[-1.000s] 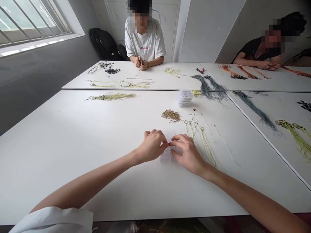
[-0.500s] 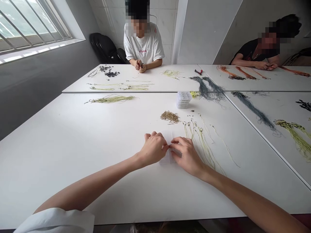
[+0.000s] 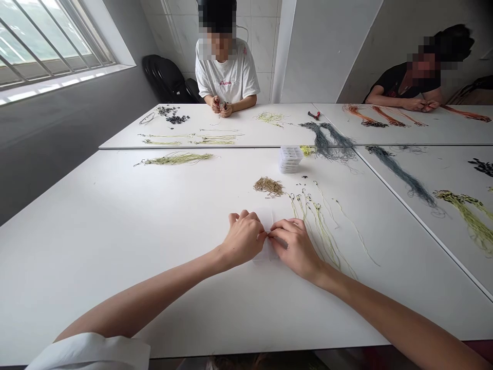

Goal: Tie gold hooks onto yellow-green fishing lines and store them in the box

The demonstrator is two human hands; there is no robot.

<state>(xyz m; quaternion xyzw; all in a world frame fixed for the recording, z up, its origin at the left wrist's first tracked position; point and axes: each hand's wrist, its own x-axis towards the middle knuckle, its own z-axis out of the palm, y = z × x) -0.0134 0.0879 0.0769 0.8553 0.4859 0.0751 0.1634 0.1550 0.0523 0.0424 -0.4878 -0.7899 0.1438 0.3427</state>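
My left hand [image 3: 243,238] and my right hand [image 3: 296,248] meet at the fingertips over a clear plastic compartment box [image 3: 262,256] on the white table [image 3: 115,257]. The hands hide most of the box. Anything pinched between the fingertips is too small to make out. Right of my right hand lie several pale yellow-green cords with small hooks [image 3: 318,226], spread out and apart from it. Farther ahead sits a small heap of brass-coloured hooks [image 3: 268,187].
A stack of clear boxes [image 3: 290,159] stands ahead. Bundles of grey cord [image 3: 327,141], olive cord [image 3: 177,159] and orange cord [image 3: 389,115] lie on adjoining white tables. Across sit a person in a white T-shirt [image 3: 225,77] and a person in black [image 3: 393,82], both working with their hands.
The whole scene has shifted slightly in the view. My hands stay together over the clear box, with no visible change in what they touch.
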